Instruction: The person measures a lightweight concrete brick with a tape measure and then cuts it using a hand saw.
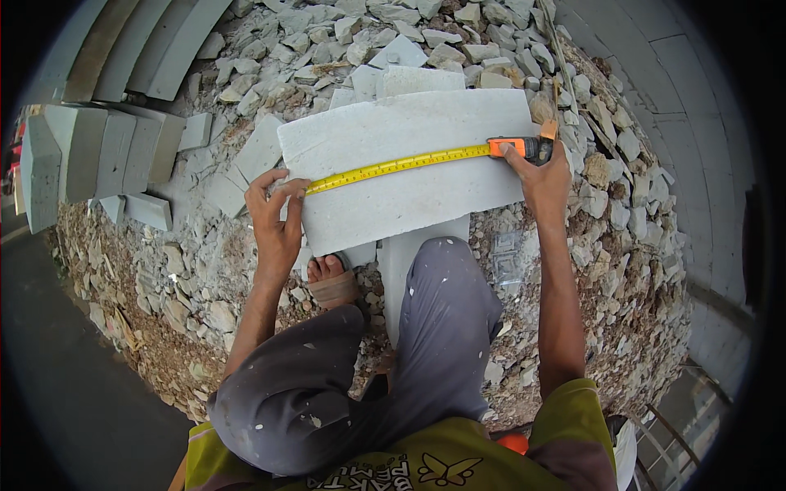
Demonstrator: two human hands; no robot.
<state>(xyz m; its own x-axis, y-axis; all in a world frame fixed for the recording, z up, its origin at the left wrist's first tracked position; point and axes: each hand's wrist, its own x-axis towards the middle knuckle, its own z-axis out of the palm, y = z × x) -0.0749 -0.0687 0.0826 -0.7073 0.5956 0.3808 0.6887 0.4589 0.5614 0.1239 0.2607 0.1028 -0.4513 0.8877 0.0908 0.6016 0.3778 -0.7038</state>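
A pale grey stone slab [409,204] lies crosswise in front of my knees, over smaller pieces of stone. A yellow tape [393,168] stretches along its top face. My left hand [277,209] pinches the tape's end at the slab's left edge. My right hand [536,176] grips the orange and black tape measure case [508,147] at the right edge, thumb on top. Part of another orange item [549,128] shows at my right fingers; I cannot make out what it is. My sandalled foot [326,274] rests just below the slab's left part.
Stacks of cut slabs [115,151] stand at the left, beside a dark paved strip [74,335]. Broken stone rubble [450,37] lies behind and around me. A grey paved surface [679,139] runs along the right, with metal bars [671,442] low at the right.
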